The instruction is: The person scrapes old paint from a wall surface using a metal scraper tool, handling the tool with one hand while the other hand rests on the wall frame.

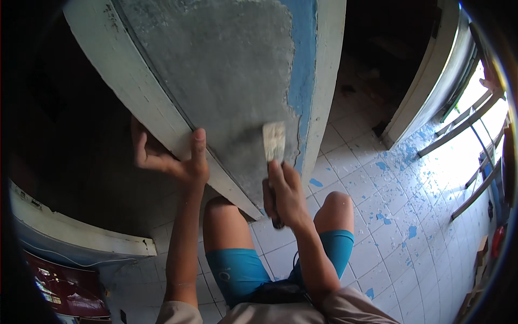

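A wall panel (210,65) of bare grey surface has a ragged strip of blue paint (305,54) down its right side, between off-white wooden frames. My left hand (181,164) grips the left frame (116,56), fingers curled behind its edge and thumb on the front. In my right hand (283,191) is a scraper with a pale, stained flat blade (274,137), over the grey surface near the ragged blue edge; whether it touches is unclear. The blade looks slightly blurred.
My bent knees are below the panel. Blue flakes litter the white tiled floor (361,189). Dark openings flank the panel, with a white doorframe (410,108) at right. Tilted metal furniture (453,135) stands by a bright doorway. A dark red object (70,281) lies lower left.
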`<action>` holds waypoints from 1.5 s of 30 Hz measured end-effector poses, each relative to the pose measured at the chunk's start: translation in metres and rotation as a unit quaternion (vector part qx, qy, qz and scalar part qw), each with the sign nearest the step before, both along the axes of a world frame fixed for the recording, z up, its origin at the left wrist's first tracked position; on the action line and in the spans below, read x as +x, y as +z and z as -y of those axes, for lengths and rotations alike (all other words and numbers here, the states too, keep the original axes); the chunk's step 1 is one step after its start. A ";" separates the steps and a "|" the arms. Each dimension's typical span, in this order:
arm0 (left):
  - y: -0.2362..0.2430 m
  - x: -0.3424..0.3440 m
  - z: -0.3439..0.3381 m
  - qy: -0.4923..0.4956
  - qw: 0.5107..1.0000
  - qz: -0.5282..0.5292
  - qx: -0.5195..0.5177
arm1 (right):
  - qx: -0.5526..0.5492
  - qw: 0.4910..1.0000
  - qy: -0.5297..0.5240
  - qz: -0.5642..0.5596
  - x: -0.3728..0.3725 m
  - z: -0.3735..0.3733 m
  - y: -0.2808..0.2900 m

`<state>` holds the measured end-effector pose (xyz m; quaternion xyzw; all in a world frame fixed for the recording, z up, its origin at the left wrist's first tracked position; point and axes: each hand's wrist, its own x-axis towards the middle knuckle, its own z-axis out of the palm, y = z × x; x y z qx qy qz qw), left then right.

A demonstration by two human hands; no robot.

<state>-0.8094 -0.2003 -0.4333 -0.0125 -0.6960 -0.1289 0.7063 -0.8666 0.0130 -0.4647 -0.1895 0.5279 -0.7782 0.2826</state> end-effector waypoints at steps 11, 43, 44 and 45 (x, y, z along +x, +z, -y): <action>0.000 0.000 0.003 0.004 0.999 0.020 -0.038 | 0.020 0.999 0.027 0.038 -0.003 -0.004 0.018; -0.005 -0.004 0.003 -0.015 1.000 -0.006 -0.005 | 0.089 0.996 -0.003 0.007 -0.008 0.001 0.005; -0.005 -0.001 0.002 -0.003 1.000 0.002 -0.011 | 0.061 0.998 -0.014 -0.017 -0.015 0.003 0.021; -0.005 0.000 0.001 -0.003 1.000 0.005 -0.010 | 0.032 0.998 -0.024 -0.042 -0.018 0.004 0.029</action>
